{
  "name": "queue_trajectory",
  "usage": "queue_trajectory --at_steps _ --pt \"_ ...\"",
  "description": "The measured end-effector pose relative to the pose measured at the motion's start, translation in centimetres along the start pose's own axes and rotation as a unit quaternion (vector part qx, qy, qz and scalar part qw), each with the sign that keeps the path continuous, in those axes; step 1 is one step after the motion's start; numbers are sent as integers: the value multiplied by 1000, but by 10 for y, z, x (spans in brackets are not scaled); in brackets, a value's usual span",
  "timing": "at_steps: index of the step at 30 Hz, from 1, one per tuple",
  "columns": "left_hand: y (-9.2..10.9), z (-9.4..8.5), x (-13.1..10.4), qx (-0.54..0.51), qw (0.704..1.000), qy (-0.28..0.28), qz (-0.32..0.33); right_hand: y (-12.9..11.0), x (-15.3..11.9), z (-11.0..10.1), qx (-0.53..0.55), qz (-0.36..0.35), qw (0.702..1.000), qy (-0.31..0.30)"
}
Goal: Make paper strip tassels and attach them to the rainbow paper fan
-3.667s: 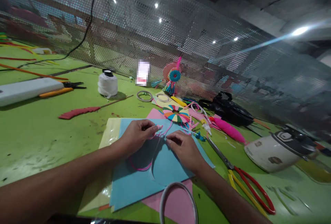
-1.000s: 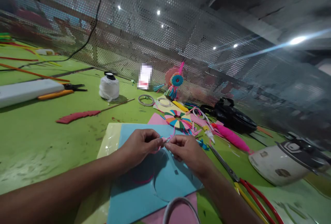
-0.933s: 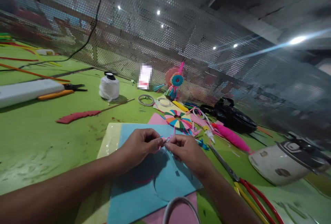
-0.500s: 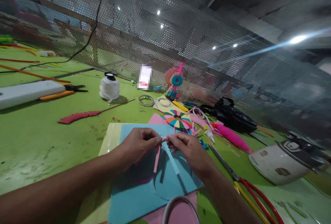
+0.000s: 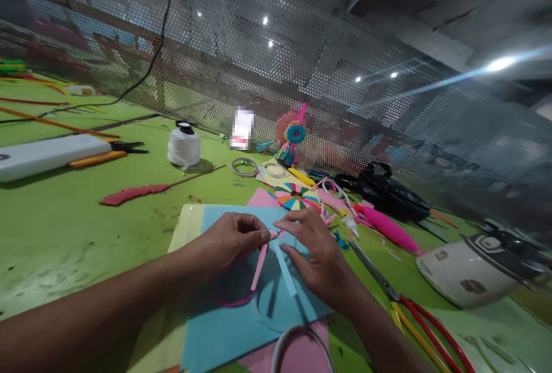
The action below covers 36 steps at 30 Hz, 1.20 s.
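Note:
My left hand (image 5: 239, 239) is closed, pinching a small bundle of paper strips and thread above a blue sheet (image 5: 233, 333). From the bundle hang a pink strip (image 5: 259, 269) and a light blue strip (image 5: 285, 272). My right hand (image 5: 313, 252) is open just right of the bundle, thumb and fingers apart. A pink cord (image 5: 237, 303) loops below my left hand. Beyond my hands lies a multicoloured paper ring (image 5: 296, 196). A whitish hoop (image 5: 302, 333) rests near the front edge of the blue sheet.
Scissors (image 5: 390, 291) with red and yellow handles and a white-and-black appliance (image 5: 470, 272) are at right. Behind are a pink yarn bundle (image 5: 388, 228), a black bag (image 5: 390, 192) and a decorated ornament (image 5: 295, 133). A thread spool (image 5: 184, 146) and pliers (image 5: 99, 158) lie left.
My right hand has let go of the bundle and spread its fingers. The pink and light blue strips have shifted slightly left. My left hand keeps its pinch.

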<state>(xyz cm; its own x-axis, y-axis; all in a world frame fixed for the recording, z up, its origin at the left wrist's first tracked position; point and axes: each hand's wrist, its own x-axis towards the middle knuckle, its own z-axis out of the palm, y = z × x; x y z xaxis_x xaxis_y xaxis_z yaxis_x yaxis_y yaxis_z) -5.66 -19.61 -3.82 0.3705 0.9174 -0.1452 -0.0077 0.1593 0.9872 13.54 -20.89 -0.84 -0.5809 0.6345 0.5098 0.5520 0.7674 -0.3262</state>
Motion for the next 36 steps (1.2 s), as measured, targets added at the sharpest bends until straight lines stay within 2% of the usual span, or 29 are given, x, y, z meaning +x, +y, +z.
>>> queue_trajectory --at_steps 5,9,11,13,17,23,26,28,32,34,36 --pt "-2 -1 -2 14 998 -63 7 -2 3 -4 7 -56 998 -24" --pt "-7 1 -1 35 996 -74 29 -2 4 -2 57 -49 997 -17" --pt "-10 2 1 47 995 -62 54 -2 3 0 88 -17 996 -8" --pt "-13 2 2 63 993 -50 86 -4 2 2 123 45 991 -11" --pt "-11 3 2 117 985 -35 125 -8 0 8 207 178 962 -11" --pt "-1 7 -6 177 974 -15 143 -13 -1 17 294 241 925 21" --pt "1 9 -9 173 978 -14 118 -13 0 20 313 251 915 46" --pt "2 8 -9 144 987 -28 73 -12 0 22 311 255 913 61" --pt "6 4 -8 2 999 -49 -22 -11 -1 25 296 241 921 78" --pt "7 1 -7 -55 997 -43 -26 -10 -3 26 274 218 933 76" --pt "8 -1 -7 -67 996 -50 -25 -10 -5 27 251 193 946 69"
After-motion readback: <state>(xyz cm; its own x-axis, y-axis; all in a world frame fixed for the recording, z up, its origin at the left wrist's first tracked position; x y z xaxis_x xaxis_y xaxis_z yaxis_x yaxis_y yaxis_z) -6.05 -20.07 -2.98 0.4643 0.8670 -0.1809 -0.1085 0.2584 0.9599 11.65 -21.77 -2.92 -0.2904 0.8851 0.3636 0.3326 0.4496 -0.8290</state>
